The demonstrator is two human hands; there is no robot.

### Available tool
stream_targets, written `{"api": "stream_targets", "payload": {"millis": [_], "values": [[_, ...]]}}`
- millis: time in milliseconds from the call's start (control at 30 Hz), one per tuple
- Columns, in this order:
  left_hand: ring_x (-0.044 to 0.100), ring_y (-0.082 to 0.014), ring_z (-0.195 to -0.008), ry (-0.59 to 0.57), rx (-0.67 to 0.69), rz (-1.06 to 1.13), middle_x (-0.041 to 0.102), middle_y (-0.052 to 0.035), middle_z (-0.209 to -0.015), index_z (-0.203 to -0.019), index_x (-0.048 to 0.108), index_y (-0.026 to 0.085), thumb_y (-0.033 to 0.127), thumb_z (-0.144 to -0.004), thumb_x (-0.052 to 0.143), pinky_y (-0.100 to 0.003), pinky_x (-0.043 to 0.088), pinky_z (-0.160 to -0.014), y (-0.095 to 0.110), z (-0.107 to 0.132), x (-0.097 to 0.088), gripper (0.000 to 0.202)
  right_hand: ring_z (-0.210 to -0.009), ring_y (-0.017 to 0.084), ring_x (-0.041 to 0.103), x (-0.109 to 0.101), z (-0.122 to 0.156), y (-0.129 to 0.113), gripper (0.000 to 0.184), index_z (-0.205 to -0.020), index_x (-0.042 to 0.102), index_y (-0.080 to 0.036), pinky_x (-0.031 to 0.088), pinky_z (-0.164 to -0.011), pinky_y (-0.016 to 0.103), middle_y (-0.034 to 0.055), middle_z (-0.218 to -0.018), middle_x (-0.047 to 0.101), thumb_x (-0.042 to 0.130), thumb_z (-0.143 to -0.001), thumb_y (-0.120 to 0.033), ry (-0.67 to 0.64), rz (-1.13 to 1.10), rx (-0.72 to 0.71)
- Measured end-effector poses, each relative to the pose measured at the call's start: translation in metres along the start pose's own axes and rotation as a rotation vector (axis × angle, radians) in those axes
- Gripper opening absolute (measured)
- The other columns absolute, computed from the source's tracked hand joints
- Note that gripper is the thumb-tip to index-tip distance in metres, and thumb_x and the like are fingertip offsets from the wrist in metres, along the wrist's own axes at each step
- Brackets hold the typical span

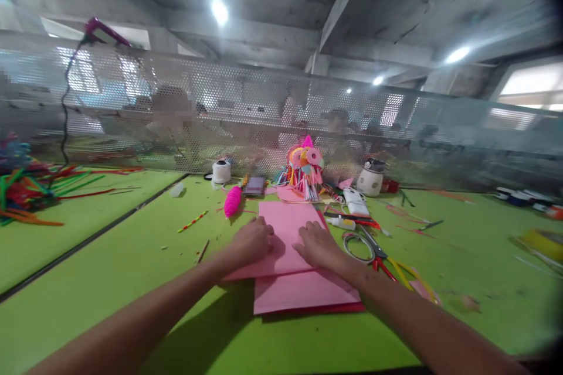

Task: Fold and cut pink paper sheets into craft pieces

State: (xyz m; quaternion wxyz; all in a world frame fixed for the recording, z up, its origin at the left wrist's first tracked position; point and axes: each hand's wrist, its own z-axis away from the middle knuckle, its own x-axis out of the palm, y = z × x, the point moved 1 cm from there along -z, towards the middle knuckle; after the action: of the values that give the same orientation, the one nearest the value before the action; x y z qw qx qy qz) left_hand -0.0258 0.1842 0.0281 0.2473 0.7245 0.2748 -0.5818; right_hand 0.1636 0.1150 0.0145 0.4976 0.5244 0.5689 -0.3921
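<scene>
A stack of pink paper sheets (pixel 290 228) lies on the green table (pixel 109 269) in front of me. My left hand (pixel 251 241) rests on the left edge of the top sheet, fingers curled down onto the paper. My right hand (pixel 320 244) lies on the sheet's right part, fingers pressed flat against it. The top sheet looks lifted or folded at its near left corner, over a lower pink sheet (pixel 303 294).
Scissors with red and yellow handles (pixel 387 261) lie right of the paper, beside a glue bottle (pixel 341 222). A pink yarn spool (pixel 233 201), a paper ornament (pixel 305 171), white jars (pixel 370 179) and pipe cleaners (pixel 26 193) sit farther back. A perforated metal screen (pixel 264 111) closes the table's far side.
</scene>
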Motion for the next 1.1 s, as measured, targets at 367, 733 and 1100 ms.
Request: {"api": "stream_targets", "payload": {"millis": [367,733,1100], "values": [[0.060,-0.0313,-0.100,-0.183,0.060,-0.090,0.068,-0.0168,-0.099,-0.096,0.070,0.015,0.044,-0.080,0.056,-0.040,0.046,-0.085,-0.006,-0.074,0.005,0.036,-0.101,0.030,0.052,0.010,0.004,0.000,0.036,-0.105,0.063,-0.014,0.044,-0.085,0.042,0.0143,-0.105,0.060,0.052,-0.089,-0.044,0.124,-0.044,0.042],[0.060,-0.0283,-0.092,-0.217,0.103,-0.109,0.063,-0.0156,-0.102,-0.089,0.067,0.015,0.054,-0.075,0.060,-0.035,0.046,-0.076,-0.011,-0.074,-0.002,0.043,-0.100,0.030,0.053,0.008,0.007,-0.004,0.033,-0.104,0.063,-0.015,0.047,-0.082,0.044,0.0135,-0.104,0.060,0.054,-0.087,-0.041,0.164,-0.054,0.052],[0.061,-0.0230,-0.081,-0.351,0.073,-0.004,0.068,-0.0078,-0.093,-0.092,0.066,0.017,0.051,-0.067,0.068,-0.029,0.045,-0.067,-0.014,-0.092,0.000,0.042,-0.104,0.031,0.052,0.005,0.007,-0.004,0.037,-0.112,0.061,-0.016,0.045,-0.086,0.045,0.0147,-0.110,0.059,0.056,-0.086,-0.041,0.141,-0.122,0.067]]}}
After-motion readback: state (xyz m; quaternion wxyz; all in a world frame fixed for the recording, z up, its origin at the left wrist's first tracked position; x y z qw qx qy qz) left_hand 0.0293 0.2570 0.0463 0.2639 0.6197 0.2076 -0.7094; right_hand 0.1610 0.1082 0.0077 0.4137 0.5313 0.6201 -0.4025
